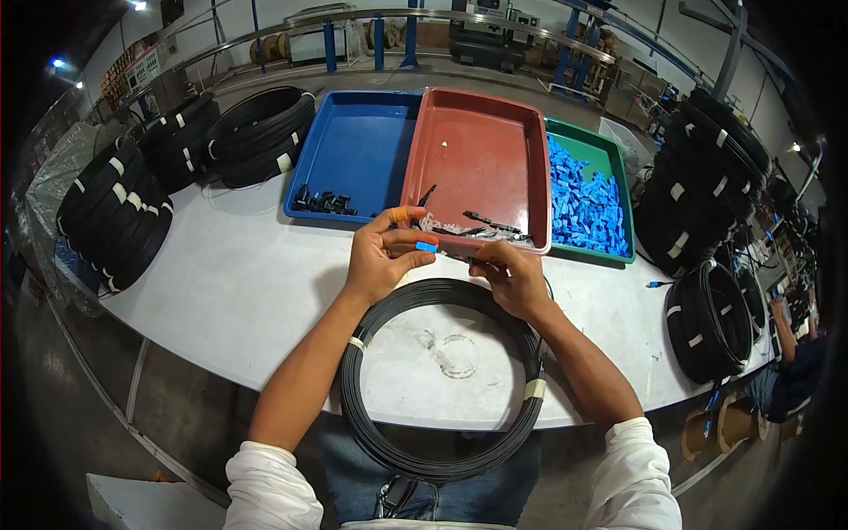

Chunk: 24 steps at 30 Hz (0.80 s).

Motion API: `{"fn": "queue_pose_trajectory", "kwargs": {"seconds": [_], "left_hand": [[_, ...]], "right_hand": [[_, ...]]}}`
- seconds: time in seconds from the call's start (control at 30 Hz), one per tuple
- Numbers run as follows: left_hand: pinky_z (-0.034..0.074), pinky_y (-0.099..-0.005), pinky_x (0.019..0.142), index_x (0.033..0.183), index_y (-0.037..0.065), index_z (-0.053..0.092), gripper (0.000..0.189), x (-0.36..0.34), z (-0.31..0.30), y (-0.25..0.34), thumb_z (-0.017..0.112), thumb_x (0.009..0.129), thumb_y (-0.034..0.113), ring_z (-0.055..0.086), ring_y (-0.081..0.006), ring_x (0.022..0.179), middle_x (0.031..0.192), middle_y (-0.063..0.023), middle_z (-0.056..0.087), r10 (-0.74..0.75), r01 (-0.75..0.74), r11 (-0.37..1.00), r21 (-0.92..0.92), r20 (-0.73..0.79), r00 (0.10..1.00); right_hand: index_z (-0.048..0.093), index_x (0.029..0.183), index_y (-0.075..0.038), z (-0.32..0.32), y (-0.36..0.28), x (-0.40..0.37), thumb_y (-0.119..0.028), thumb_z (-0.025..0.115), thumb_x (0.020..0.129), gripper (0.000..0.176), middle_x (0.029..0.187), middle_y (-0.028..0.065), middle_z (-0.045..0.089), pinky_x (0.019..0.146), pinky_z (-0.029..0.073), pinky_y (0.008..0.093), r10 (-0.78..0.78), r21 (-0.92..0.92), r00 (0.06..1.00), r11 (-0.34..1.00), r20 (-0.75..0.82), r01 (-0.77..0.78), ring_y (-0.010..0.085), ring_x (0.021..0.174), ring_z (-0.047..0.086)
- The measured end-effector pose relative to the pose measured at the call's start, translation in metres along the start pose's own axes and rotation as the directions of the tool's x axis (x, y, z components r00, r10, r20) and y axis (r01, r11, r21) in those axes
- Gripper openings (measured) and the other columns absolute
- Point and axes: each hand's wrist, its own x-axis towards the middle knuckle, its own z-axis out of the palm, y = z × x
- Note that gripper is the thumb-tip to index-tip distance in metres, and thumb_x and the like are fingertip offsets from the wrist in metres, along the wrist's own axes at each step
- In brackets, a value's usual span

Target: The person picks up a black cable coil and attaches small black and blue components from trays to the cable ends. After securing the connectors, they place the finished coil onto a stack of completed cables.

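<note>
Between the thumb and fingers of my left hand (382,256) is a small blue connector housing (426,247). My right hand (512,278) is closed in a pinch on a thin cable end (452,257), its tip pointing left toward the blue housing; my fingers hide most of it. Both hands are close together just in front of the red tray (481,132). Below them a coil of black cable (353,389), bound with pale tape, lies over the table's front edge. Small black and clear pieces (481,225) lie along the red tray's near side.
A blue tray (362,132) with black parts (322,201) stands left of the red one. On its right a green tray (565,132) holds many blue connector housings (587,199). Black cable coils (124,212) stack at the table's left; more coils (707,177) rise at the right.
</note>
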Motion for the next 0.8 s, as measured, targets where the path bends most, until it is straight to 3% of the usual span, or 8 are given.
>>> {"fn": "queue_pose_trajectory", "kwargs": {"seconds": [0.17, 0.5, 0.67, 0.8], "left_hand": [[0.060, -0.0274, 0.081, 0.130, 0.003, 0.056, 0.063, -0.002, 0.000, 0.002, 0.086, 0.075, 0.003, 0.073, -0.0167, 0.090, 0.100, -0.0149, 0.076, -0.036, 0.035, 0.998, 0.059, 0.002, 0.999], [0.059, -0.0275, 0.081, 0.134, 0.000, 0.052, 0.068, -0.002, 0.002, 0.008, 0.085, 0.075, -0.002, 0.072, -0.0175, 0.094, 0.097, -0.0176, 0.075, -0.072, 0.069, 0.994, 0.087, 0.026, 0.997], [0.059, -0.0266, 0.079, 0.129, 0.003, 0.057, 0.060, -0.004, 0.006, 0.011, 0.084, 0.076, -0.001, 0.072, -0.0148, 0.091, 0.097, -0.0147, 0.076, -0.058, 0.046, 0.984, 0.174, 0.062, 0.996], [0.059, -0.0266, 0.080, 0.127, 0.004, 0.059, 0.056, -0.005, 0.007, 0.014, 0.084, 0.077, 0.000, 0.072, -0.0146, 0.091, 0.098, -0.0137, 0.076, -0.045, 0.035, 0.981, 0.193, 0.047, 0.998]], "right_hand": [[0.060, 0.095, -0.002, 0.000, -0.007, 0.002, 0.012, 0.069, 0.082, 0.021, 0.085, 0.0101, 0.072, 0.062, 0.057, 0.0310, -0.090, 0.073, 0.991, 0.992, -0.103, 0.098, 0.0212, 0.075, 0.074], [0.062, 0.093, -0.002, 0.001, -0.006, 0.001, 0.012, 0.071, 0.080, 0.021, 0.085, 0.0109, 0.072, 0.061, 0.056, 0.0320, -0.061, 0.092, 0.992, 0.993, -0.107, 0.071, 0.0226, 0.072, 0.073], [0.063, 0.092, -0.004, -0.001, -0.008, 0.003, 0.006, 0.074, 0.080, 0.020, 0.077, 0.0099, 0.070, 0.057, 0.052, 0.0344, -0.118, -0.005, 0.988, 0.993, -0.104, 0.118, 0.0243, 0.067, 0.070], [0.062, 0.092, -0.003, -0.002, -0.004, 0.004, 0.006, 0.078, 0.078, 0.024, 0.081, 0.0101, 0.071, 0.055, 0.051, 0.0315, -0.210, -0.080, 0.971, 0.976, -0.118, 0.201, 0.0214, 0.063, 0.069]]}}
